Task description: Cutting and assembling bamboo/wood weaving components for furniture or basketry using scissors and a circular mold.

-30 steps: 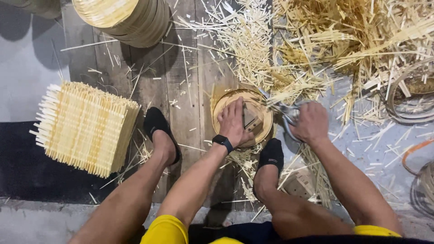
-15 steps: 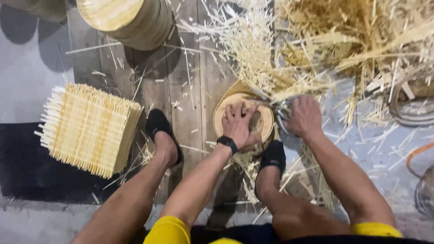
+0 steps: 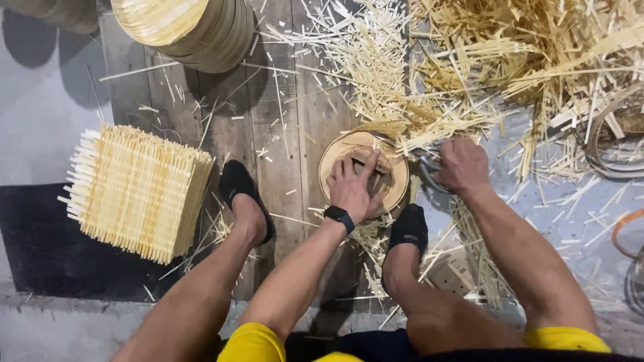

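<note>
**A:** Left hand lies flat on the round woven bamboo tray, fingers spread and pointing up and a bit right, palm pressing it to the plank floor. It grips nothing, it just pins. We read the tray as sitting between our two feet, nearer the right foot.

**B:** And the right hand?

**A:** Curled closed just right of the tray rim, around what looks like dark metal handles, maybe shears. We can't tell the tool for sure; the fist hides most of it. The tray lies left of that hand, close by, so the right hand works the near rim and the left covers the centre.

**B:** Long axis?

**A:** None, the tray is round. Loose bamboo strips overlap its top-right edge, right where the tool comes in.

**B:** Surroundings?

**A:** Square stack of slat mats well left, beyond the left foot. Stack of finished round trays top left. Big offcut pile top right. Only those strips crowd the rim.
</note>
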